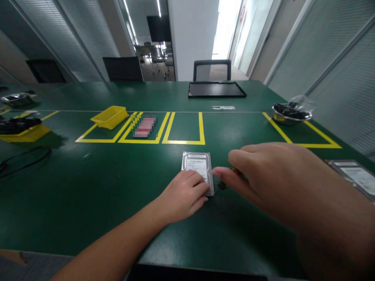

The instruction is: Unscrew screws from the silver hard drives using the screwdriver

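Observation:
A silver hard drive [197, 161] with a white label lies flat on the green table, in front of me. My left hand [186, 191] is closed over its lower left part, fingers curled across the label and down to the near edge. My right hand [263, 171] grips what looks like a screwdriver [222, 185]; only its dark collar, a thin shaft and a bit of yellow handle show. The shaft slants toward the drive's near right corner; whether the tip touches a screw I cannot tell. Most of the handle is hidden in my right hand.
A second hard drive [359, 177] lies at the far right. Yellow tape marks rectangles around a yellow tray [110, 118] and a blurred pink item [145, 127]. A metal bowl [291, 115] holds black parts. A black-framed panel [216, 89] lies at the back; a cable [35, 150] sits left.

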Tool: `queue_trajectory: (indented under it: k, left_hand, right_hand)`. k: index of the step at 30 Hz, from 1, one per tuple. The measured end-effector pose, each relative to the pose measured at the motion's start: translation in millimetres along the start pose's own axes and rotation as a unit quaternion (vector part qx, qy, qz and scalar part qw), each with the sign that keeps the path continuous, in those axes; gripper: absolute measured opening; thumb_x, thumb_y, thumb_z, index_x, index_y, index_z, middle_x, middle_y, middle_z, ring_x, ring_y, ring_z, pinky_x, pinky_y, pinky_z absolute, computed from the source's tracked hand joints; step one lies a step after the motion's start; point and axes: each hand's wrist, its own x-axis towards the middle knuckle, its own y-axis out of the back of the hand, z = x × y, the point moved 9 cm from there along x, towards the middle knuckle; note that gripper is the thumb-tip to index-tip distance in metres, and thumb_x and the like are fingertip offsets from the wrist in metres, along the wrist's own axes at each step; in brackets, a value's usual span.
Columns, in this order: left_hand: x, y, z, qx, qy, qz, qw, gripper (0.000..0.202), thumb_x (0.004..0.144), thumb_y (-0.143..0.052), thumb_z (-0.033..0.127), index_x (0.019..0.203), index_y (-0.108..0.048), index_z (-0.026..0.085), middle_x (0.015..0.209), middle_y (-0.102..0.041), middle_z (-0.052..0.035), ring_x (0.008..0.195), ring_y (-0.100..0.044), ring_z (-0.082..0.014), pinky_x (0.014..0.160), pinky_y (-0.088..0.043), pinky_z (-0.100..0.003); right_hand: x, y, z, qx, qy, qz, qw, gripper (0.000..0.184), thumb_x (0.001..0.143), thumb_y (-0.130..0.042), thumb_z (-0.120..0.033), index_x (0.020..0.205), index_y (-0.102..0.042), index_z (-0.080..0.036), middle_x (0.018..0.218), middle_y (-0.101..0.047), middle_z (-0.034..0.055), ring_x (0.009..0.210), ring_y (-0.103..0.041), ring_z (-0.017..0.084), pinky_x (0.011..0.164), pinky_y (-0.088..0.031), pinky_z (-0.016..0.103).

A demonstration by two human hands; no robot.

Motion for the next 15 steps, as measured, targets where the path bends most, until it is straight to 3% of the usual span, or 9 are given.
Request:
queue_trajectory:
  k: [8,15]
  left_hand:
    - [1.3,1.7,1.7,0.008,-0.005,0.013,1.000,0.021,0.093,-0.055,0.029,0.108,-0.064,0.017,0.109,-0.062,-0.0097,0.101,-0.056,-0.0266,0.088,-0.047,-0.044]
    - [0.2,0.3,1.3,0.008,-0.008,0.025,1.000,0.020,0.093,-0.056,0.029,0.107,-0.064,0.017,0.110,-0.062,-0.0101,0.102,-0.056,-0.0268,0.090,-0.048,-0.045]
  right_hand:
    - [-2.9,-7.1,-0.9,0.011,0.022,-0.008,1.000,0.038,0.095,-0.047,-0.039,0.062,-0.049,-0.021,0.054,-0.052,-0.0002,0.046,-0.036,0.013,0.052,-0.014,0.030]
    - [-3.5,-10.4,-1.5,0.038,0.006,-0.026,0.999,0.041,0.097,-0.040,-0.041,0.063,-0.052,-0.022,0.054,-0.051,0.0013,0.046,-0.038,0.015,0.053,-0.016,0.031]
